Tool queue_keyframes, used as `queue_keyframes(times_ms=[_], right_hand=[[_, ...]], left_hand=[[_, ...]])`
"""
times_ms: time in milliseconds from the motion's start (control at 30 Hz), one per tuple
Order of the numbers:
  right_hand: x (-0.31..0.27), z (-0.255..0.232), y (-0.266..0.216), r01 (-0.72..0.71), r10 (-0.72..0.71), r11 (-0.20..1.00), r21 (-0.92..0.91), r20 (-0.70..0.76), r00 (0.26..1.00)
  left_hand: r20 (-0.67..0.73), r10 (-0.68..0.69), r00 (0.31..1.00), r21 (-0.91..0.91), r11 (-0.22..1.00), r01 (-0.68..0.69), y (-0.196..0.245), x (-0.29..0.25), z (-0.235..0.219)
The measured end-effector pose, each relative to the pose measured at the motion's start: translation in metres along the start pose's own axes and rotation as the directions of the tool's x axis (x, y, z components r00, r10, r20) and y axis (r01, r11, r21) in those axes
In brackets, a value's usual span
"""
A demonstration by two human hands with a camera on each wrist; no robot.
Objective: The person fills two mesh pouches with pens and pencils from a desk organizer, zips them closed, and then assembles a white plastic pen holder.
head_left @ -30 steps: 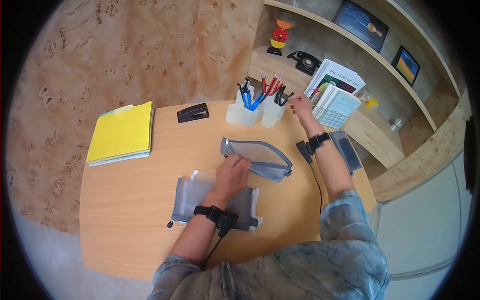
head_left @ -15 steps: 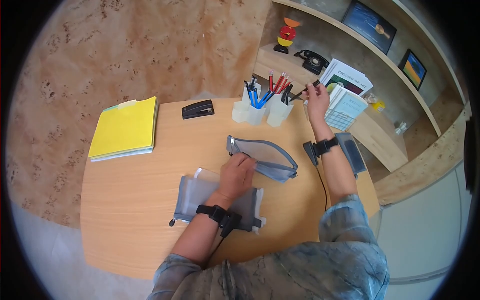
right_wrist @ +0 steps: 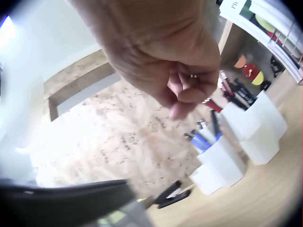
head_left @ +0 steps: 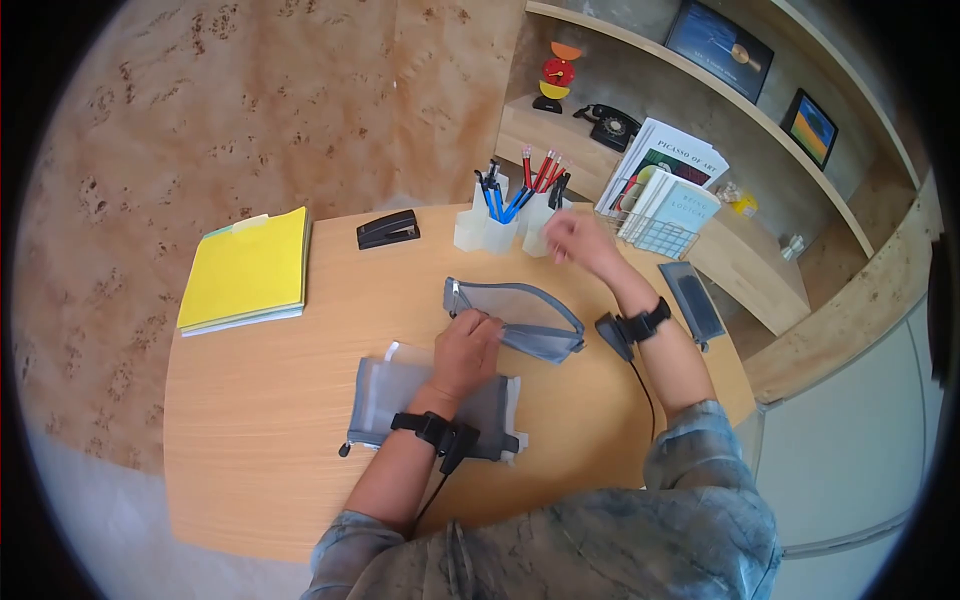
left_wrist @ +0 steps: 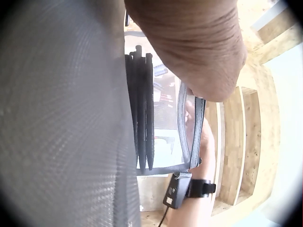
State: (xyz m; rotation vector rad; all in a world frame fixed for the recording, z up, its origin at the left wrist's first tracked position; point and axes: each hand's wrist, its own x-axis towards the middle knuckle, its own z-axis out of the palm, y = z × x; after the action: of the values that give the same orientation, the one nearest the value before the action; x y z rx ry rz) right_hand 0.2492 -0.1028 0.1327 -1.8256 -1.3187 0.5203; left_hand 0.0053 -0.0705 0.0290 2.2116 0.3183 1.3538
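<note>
In the head view my left hand (head_left: 466, 352) grips the near side of a grey mesh pouch (head_left: 540, 308), whose zipped mouth gapes. Several black pens (left_wrist: 142, 109) show upright beside the mesh in the left wrist view. Just right of the white pen cups (head_left: 486, 232), my right hand (head_left: 585, 245) hangs in the air. Its fingers are curled together in the right wrist view, with a small glinting end between them; the pen's body is mostly hidden. Blue, red and black writing tools (head_left: 510, 195) stand in the cups.
More mesh pouches (head_left: 400, 395) lie under my left wrist. A stapler (head_left: 388, 230) and yellow folders (head_left: 245, 265) are at the left. At the right are a wire rack with books (head_left: 660, 225) and a dark pouch (head_left: 692, 300).
My right hand drew a black pen up and right from the cups, then came back left and lower. My left hand has kept its grip on the pouch.
</note>
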Motion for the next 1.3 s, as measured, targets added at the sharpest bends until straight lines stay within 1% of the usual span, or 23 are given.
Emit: queue_keyframes(times_ms=[33, 67, 133, 167, 267, 367, 467, 567, 667, 733, 767, 800, 833, 867, 900, 967, 1000, 1067, 1100, 1133, 1167, 1267, 1300], right_hand=[[0.02, -0.005, 0.02, 0.013, -0.016, 1.0, -0.019, -0.16, 0.987], [0.039, -0.009, 0.037, 0.024, -0.035, 0.999, -0.038, -0.317, 0.948], [0.065, -0.008, 0.066, 0.001, -0.034, 0.997, -0.075, -0.441, 0.897], [0.072, -0.005, 0.07, -0.012, -0.035, 0.996, -0.09, -0.498, 0.867], [0.087, 0.003, 0.081, -0.036, 0.004, 0.998, -0.057, -0.49, 0.872], [0.092, 0.003, 0.085, -0.063, -0.015, 0.989, -0.134, -0.512, 0.859], [0.083, -0.008, 0.079, -0.028, -0.153, 0.966, -0.256, -0.66, 0.735], [0.049, -0.019, 0.032, 0.279, -0.286, 0.95, -0.143, -0.758, 0.586], [-0.008, -0.019, -0.038, 0.474, -0.259, 0.866, 0.158, -0.67, 0.696], [-0.041, -0.014, -0.065, 0.408, -0.268, 0.887, 0.217, -0.479, 0.836], [-0.053, -0.01, -0.071, 0.373, -0.268, 0.896, 0.242, -0.374, 0.888], [-0.062, -0.003, -0.072, 0.3, -0.26, 0.939, 0.167, -0.224, 0.939], [-0.07, 0.004, -0.074, 0.237, -0.232, 0.968, 0.08, -0.07, 0.97], [-0.075, 0.008, -0.075, 0.187, -0.185, 0.982, -0.016, 0.083, 0.979], [-0.076, 0.01, -0.074, 0.236, -0.204, 0.96, -0.149, 0.201, 0.958], [-0.072, 0.017, -0.062, 0.362, -0.186, 0.852, -0.379, 0.429, 0.884], [-0.065, 0.018, -0.054, 0.184, -0.072, 0.952, -0.243, 0.406, 0.911], [-0.035, 0.009, -0.03, 0.03, -0.024, 0.999, -0.041, 0.133, 0.991], [-0.017, 0.004, -0.013, -0.033, 0.033, 0.996, 0.078, -0.001, 0.999], [0.004, -0.004, 0.01, -0.026, 0.027, 1.0, 0.006, -0.19, 0.981], [0.023, -0.01, 0.032, -0.032, 0.005, 0.997, -0.067, -0.373, 0.928], [0.057, -0.013, 0.079, -0.114, 0.017, 0.982, -0.151, -0.529, 0.849], [0.065, -0.014, 0.09, -0.105, 0.018, 0.983, -0.151, -0.493, 0.87]], left_hand=[[0.003, -0.004, 1.0, -0.006, 1.0, 0.004, 0.0, 0.0, 0.0], [0.007, -0.006, 1.0, -0.012, 1.0, 0.006, 0.0, 0.001, 0.0], [0.013, -0.006, 1.0, -0.016, 1.0, 0.006, -0.002, 0.0, 0.001], [0.016, -0.007, 1.0, -0.016, 1.0, 0.008, -0.002, 0.001, 0.001], [-0.001, 0.004, 1.0, -0.025, 1.0, -0.004, 0.0, 0.003, -0.001], [-0.028, 0.005, 1.0, -0.039, 0.999, -0.006, 0.0, 0.003, 0.0], [-0.021, 0.007, 1.0, -0.01, 1.0, -0.007, 0.001, 0.004, 0.0], [-0.027, -0.008, 1.0, -0.011, 1.0, 0.007, 0.0, 0.002, 0.001], [-0.024, 0.009, 1.0, 0.017, 1.0, -0.008, 0.001, 0.002, 0.001], [-0.019, 0.0, 1.0, 0.014, 1.0, 0.0, 0.002, 0.003, 0.001], [-0.016, -0.002, 1.0, 0.015, 1.0, 0.002, 0.003, 0.002, 0.001], [-0.01, -0.002, 1.0, 0.01, 1.0, 0.002, 0.003, 0.002, 0.001], [-0.006, -0.001, 1.0, 0.008, 1.0, 0.001, 0.003, 0.002, 0.001], [-0.003, 0.0, 1.0, 0.007, 1.0, 0.0, 0.002, 0.002, 0.001], [-0.002, 0.008, 1.0, 0.01, 1.0, -0.008, 0.001, 0.003, 0.001], [0.002, 0.023, 1.0, 0.017, 1.0, -0.023, 0.0, 0.002, 0.0], [-0.004, 0.025, 1.0, 0.007, 1.0, -0.025, -0.001, 0.002, 0.0], [-0.018, 0.021, 1.0, -0.017, 1.0, -0.021, -0.001, 0.001, 0.001], [-0.017, 0.013, 1.0, -0.018, 1.0, -0.013, 0.0, 0.002, 0.0], [-0.013, 0.004, 1.0, -0.021, 1.0, -0.005, 0.002, 0.002, -0.001], [-0.01, -0.002, 1.0, -0.024, 1.0, 0.002, 0.003, 0.003, -0.002], [0.006, -0.014, 1.0, -0.021, 1.0, 0.015, 0.001, 0.003, -0.001], [-0.001, -0.007, 1.0, -0.022, 1.0, 0.007, 0.0, 0.004, -0.001]])
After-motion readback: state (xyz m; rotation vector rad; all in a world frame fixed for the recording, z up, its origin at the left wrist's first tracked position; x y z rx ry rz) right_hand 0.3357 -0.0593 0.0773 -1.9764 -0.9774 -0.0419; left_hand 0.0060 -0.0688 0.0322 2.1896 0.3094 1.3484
